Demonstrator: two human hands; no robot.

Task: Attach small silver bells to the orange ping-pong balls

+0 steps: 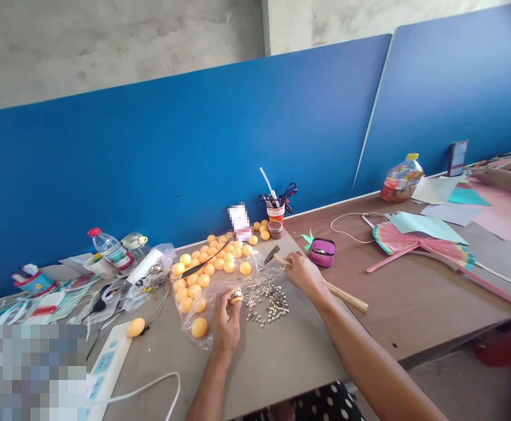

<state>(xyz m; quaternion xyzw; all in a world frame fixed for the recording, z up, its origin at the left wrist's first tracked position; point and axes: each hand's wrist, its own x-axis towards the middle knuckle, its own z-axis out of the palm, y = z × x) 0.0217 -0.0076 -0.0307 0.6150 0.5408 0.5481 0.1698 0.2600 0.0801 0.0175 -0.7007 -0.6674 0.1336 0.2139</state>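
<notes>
My left hand [227, 324] is closed around a small orange ball [237, 299] with shiny silver pieces on its top; the fingers hide part of it. My right hand [303, 272] is wrapped over the wooden handle of a hammer [271, 255], whose dark head points left and whose handle comes out behind the wrist. Between the hands lies a scatter of small silver beads [277, 304], whose exact kind is too small to tell. Many orange balls [209, 269] spread over a clear plastic bag [185, 316] left of the beads.
A paper cup [275, 211] with tools stands by the blue partition [150, 164]. A purple pouch [323, 252] lies right of the hammer. A power strip [109, 368], cables and bottles crowd the left. Pink fans [417, 242] and another person's arm [507, 180] are at right.
</notes>
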